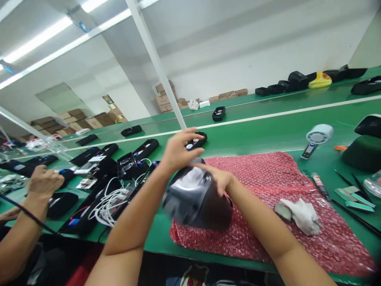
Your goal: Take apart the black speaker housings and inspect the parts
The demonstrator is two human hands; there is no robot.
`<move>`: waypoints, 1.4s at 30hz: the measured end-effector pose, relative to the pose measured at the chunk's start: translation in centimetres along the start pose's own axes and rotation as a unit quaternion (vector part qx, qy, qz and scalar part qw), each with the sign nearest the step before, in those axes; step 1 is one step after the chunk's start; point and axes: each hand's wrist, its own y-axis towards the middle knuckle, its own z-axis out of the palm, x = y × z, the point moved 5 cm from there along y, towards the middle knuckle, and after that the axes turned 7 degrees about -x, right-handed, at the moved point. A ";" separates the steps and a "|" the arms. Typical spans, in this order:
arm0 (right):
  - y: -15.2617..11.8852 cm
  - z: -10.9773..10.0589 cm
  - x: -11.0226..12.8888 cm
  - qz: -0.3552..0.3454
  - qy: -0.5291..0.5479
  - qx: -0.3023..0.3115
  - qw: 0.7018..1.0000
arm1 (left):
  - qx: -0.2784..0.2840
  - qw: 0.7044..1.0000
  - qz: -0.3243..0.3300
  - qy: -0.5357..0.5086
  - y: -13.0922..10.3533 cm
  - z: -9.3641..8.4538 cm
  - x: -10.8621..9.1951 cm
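Note:
A dark, bulky housing (216, 206) with a glossy front sits tilted over the red bubble wrap (247, 161); motion blurs its left side. My right hand (220, 177) is on its upper right edge, thumb down the side and fingers reaching across the top. Over the upper left of the housing is my left hand (180, 149), its thumb and fingers spread apart with nothing between them. Whether its lower palm touches the housing I cannot tell. A white cloth (305, 216) lies on the wrap to the right of my right forearm.
On the left, a co-worker's hand (44, 182) is among black cases and a bundle of white cables (111, 202). A small handheld fan (319, 137), a tube (320, 184) and tweezers are on the right. Black units line the green bench (268, 131) behind.

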 end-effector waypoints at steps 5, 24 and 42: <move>-2.2 7.3 1.2 -0.045 0.079 0.272 0.958 | 0.062 0.996 -0.051 -0.027 2.6 0.1 -0.3; -0.5 5.7 3.5 -0.007 0.345 -0.238 0.908 | 0.068 0.986 -0.099 0.113 19.5 1.1 0.8; -1.6 -4.7 11.5 -0.142 0.225 -0.451 0.852 | 0.288 0.894 -0.186 -0.290 -1.1 5.3 3.2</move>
